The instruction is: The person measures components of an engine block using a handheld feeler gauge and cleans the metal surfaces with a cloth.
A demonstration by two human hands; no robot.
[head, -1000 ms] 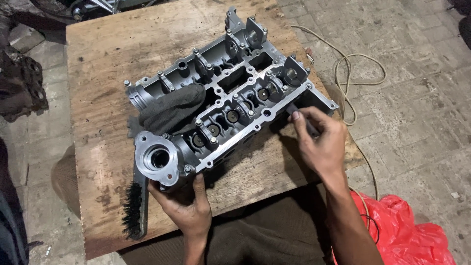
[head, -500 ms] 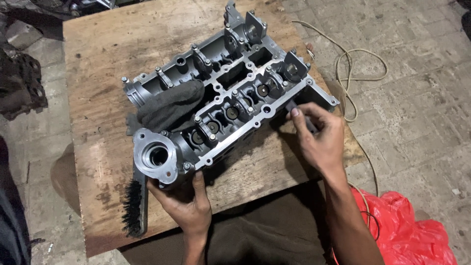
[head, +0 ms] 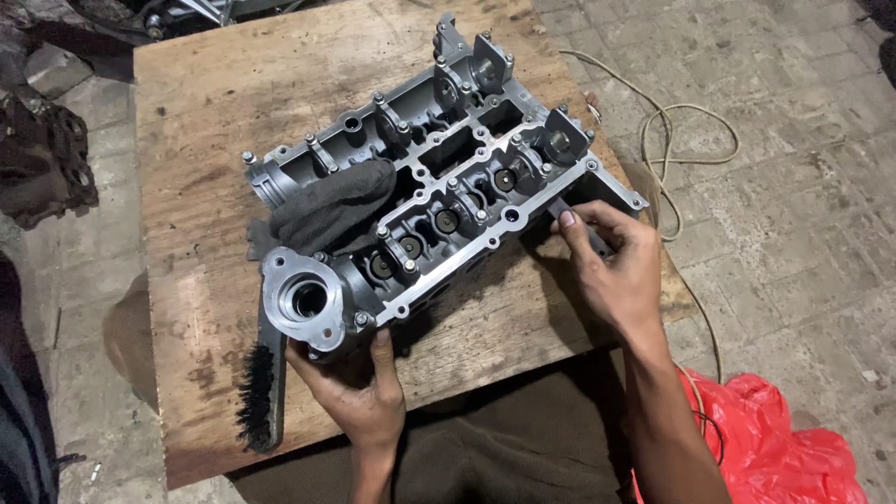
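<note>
A grey aluminium cylinder head (head: 439, 201) lies diagonally on a plywood board (head: 215, 103). A dark grey rag (head: 331, 210) is draped over its left half. My left hand (head: 359, 392) grips the near end of the head, under the round flanged opening (head: 303, 301). My right hand (head: 611, 271) is at the head's right side edge, fingers pinched on a small dark flat tool (head: 567, 217) pressed against the casting.
A black bristle brush (head: 259, 387) lies on the board beside my left hand. A red plastic bag (head: 784, 448) sits on the tiled floor at the lower right. A pale cord (head: 672, 140) loops across the floor on the right. Dark engine parts (head: 42, 159) sit at the left.
My right hand has shifted slightly along the head's side edge with the tool. My left hand keeps its hold.
</note>
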